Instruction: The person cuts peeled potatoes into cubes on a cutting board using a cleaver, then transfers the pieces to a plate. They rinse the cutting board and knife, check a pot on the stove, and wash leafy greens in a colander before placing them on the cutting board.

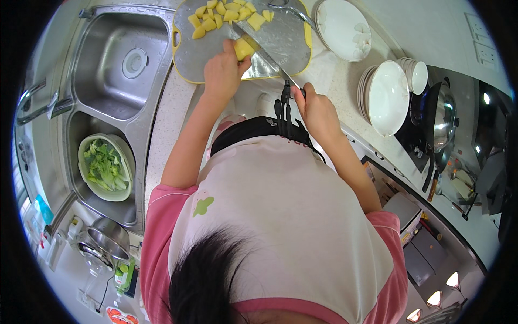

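A peeled potato piece [243, 50] lies on a grey cutting board [194, 56] with a yellow rim, and my left hand [224, 71] steadies it with thumb and fingers. My right hand [318, 110] grips the dark handle of a kitchen knife [270, 60]. The blade runs up and to the left across the board, right against the potato's right side; whether it has entered the flesh I cannot tell. Several cut potato chunks [218, 18] are heaped along the board's far edge, beyond the blade's tip.
To the left is a double steel sink [113, 60]; its nearer basin holds a pale green basket [83, 178] of leafy greens [103, 166]. A white plate [338, 32], stacked bowls [386, 101] and a lidded wok [443, 119] stand along the right. A metal utensil [299, 15] overlaps the board's upper right.
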`<control>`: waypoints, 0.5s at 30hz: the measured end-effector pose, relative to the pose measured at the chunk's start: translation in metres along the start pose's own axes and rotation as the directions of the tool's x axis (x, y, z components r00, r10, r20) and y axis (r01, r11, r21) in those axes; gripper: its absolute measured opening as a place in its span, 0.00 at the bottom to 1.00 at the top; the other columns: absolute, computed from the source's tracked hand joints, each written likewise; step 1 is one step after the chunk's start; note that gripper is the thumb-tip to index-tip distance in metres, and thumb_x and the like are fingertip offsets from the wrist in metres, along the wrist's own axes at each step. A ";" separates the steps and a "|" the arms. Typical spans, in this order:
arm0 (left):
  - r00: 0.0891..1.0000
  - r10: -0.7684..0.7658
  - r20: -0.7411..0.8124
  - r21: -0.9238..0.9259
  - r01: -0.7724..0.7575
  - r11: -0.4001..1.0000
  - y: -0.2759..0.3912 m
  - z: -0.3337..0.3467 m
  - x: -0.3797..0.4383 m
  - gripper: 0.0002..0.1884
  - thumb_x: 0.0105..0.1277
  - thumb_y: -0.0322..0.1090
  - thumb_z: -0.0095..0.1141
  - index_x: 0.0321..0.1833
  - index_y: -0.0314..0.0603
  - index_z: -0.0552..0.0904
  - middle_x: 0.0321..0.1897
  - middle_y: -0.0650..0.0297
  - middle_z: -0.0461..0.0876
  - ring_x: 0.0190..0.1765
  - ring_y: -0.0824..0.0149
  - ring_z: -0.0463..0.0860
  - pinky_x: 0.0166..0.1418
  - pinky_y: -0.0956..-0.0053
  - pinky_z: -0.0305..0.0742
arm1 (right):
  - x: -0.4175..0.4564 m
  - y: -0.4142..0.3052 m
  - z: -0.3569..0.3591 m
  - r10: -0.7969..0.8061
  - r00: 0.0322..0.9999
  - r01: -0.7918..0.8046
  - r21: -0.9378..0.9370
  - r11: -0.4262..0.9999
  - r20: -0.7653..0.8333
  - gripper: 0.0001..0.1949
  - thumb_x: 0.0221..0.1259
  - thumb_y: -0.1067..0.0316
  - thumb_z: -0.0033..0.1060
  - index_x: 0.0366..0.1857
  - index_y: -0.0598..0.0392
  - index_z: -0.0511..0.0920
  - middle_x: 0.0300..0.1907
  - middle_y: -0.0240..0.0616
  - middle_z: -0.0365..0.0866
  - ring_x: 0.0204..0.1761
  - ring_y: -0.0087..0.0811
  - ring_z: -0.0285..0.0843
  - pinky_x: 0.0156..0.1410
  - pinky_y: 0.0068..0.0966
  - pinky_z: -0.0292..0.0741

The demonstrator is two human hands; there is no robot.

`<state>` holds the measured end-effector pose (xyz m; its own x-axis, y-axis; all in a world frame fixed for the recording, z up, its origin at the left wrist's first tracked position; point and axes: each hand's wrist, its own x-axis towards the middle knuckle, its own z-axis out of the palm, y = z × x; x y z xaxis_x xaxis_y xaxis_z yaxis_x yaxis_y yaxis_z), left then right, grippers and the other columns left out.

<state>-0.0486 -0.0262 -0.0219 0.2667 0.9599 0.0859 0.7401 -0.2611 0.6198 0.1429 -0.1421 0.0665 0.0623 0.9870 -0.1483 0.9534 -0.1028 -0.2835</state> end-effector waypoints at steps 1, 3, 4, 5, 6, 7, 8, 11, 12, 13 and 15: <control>1.000 0.004 -0.010 -0.009 -0.004 1.000 0.000 0.000 0.000 0.23 0.63 0.46 0.63 0.49 0.36 0.72 0.21 0.51 0.83 0.27 0.47 0.84 0.30 0.56 0.77 | 0.005 0.002 0.001 -0.008 1.000 0.008 0.013 1.000 0.010 0.22 0.74 0.50 0.49 0.29 0.60 0.72 0.13 0.50 0.75 0.18 0.54 0.77 0.24 0.44 0.75; 1.000 -0.003 -0.001 -0.011 0.003 1.000 0.000 -0.001 0.001 0.23 0.63 0.46 0.63 0.50 0.36 0.72 0.22 0.52 0.83 0.27 0.47 0.84 0.30 0.56 0.77 | 0.009 0.004 0.003 -0.002 1.000 0.001 0.038 0.999 0.026 0.22 0.74 0.50 0.49 0.29 0.61 0.72 0.14 0.51 0.75 0.18 0.55 0.77 0.25 0.45 0.75; 1.000 -0.002 -0.007 -0.015 0.002 1.000 0.000 -0.001 0.001 0.22 0.63 0.46 0.63 0.50 0.37 0.72 0.22 0.53 0.84 0.27 0.47 0.84 0.30 0.57 0.77 | 0.013 0.005 0.005 0.005 1.000 -0.006 0.049 0.999 0.027 0.22 0.74 0.50 0.49 0.29 0.61 0.72 0.14 0.52 0.76 0.19 0.56 0.77 0.26 0.45 0.75; 1.000 -0.010 0.004 -0.020 0.010 1.000 0.000 -0.002 0.001 0.22 0.63 0.46 0.63 0.50 0.37 0.72 0.22 0.53 0.84 0.27 0.48 0.84 0.30 0.57 0.77 | 0.014 0.006 0.005 -0.013 1.000 0.013 0.071 0.997 0.006 0.22 0.74 0.50 0.49 0.29 0.61 0.73 0.14 0.52 0.76 0.19 0.56 0.77 0.26 0.45 0.75; 1.000 -0.019 0.014 -0.025 0.020 0.999 0.001 -0.002 0.001 0.22 0.64 0.46 0.63 0.51 0.37 0.72 0.22 0.54 0.84 0.28 0.48 0.84 0.31 0.57 0.77 | 0.014 0.007 0.005 0.007 1.000 -0.008 0.067 0.998 0.012 0.22 0.74 0.50 0.49 0.29 0.61 0.73 0.14 0.52 0.76 0.19 0.57 0.77 0.27 0.45 0.75; 1.000 -0.017 -0.003 -0.031 0.017 0.999 0.001 -0.003 0.001 0.22 0.64 0.46 0.63 0.51 0.38 0.72 0.22 0.55 0.84 0.28 0.48 0.84 0.31 0.58 0.77 | 0.014 0.008 0.005 -0.001 1.000 0.001 0.074 0.997 -0.005 0.22 0.74 0.50 0.49 0.29 0.61 0.73 0.14 0.53 0.76 0.19 0.57 0.77 0.27 0.46 0.75; 0.999 -0.034 0.005 -0.037 0.035 0.999 0.001 -0.003 0.000 0.23 0.64 0.45 0.64 0.52 0.37 0.73 0.22 0.55 0.83 0.28 0.49 0.84 0.31 0.58 0.76 | 0.014 0.009 0.004 -0.007 1.000 0.008 0.072 0.997 -0.026 0.23 0.74 0.49 0.49 0.29 0.61 0.73 0.14 0.53 0.76 0.19 0.57 0.77 0.27 0.46 0.75; 0.998 -0.061 -0.021 -0.042 0.060 0.997 0.002 -0.004 -0.002 0.24 0.64 0.44 0.65 0.54 0.36 0.74 0.20 0.57 0.82 0.27 0.51 0.84 0.30 0.58 0.75 | 0.008 0.010 0.004 0.072 0.996 -0.075 0.077 0.994 0.048 0.23 0.74 0.48 0.49 0.29 0.61 0.73 0.14 0.52 0.76 0.19 0.56 0.78 0.26 0.45 0.75; 0.998 -0.063 -0.012 -0.038 0.062 0.997 0.002 -0.004 -0.003 0.24 0.64 0.45 0.65 0.54 0.36 0.74 0.20 0.57 0.82 0.27 0.51 0.84 0.30 0.59 0.75 | 0.007 0.010 0.003 0.064 0.997 -0.065 0.039 0.997 0.035 0.22 0.74 0.48 0.49 0.30 0.60 0.73 0.14 0.52 0.76 0.19 0.55 0.78 0.26 0.45 0.75; 0.997 -0.074 0.010 -0.033 0.074 0.997 0.002 -0.004 -0.003 0.24 0.64 0.45 0.65 0.54 0.36 0.74 0.20 0.57 0.83 0.28 0.52 0.84 0.30 0.59 0.75 | 0.006 0.010 0.004 0.067 0.997 -0.067 -0.004 0.998 0.036 0.22 0.74 0.48 0.49 0.30 0.60 0.73 0.14 0.51 0.77 0.19 0.54 0.78 0.26 0.44 0.76; 0.999 -0.051 -0.007 -0.022 0.051 0.998 0.002 -0.003 -0.002 0.24 0.64 0.45 0.66 0.54 0.36 0.74 0.20 0.57 0.83 0.27 0.52 0.84 0.30 0.59 0.75 | 0.006 0.010 0.005 0.058 0.998 -0.056 -0.061 0.997 0.026 0.22 0.73 0.48 0.50 0.29 0.60 0.73 0.14 0.51 0.77 0.19 0.53 0.79 0.25 0.44 0.76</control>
<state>-0.0500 -0.0286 -0.0188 0.2248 0.9726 0.0595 0.7390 -0.2100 0.6402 0.1515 -0.1379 0.0585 0.1100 0.9758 -0.1889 0.9646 -0.1507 -0.2165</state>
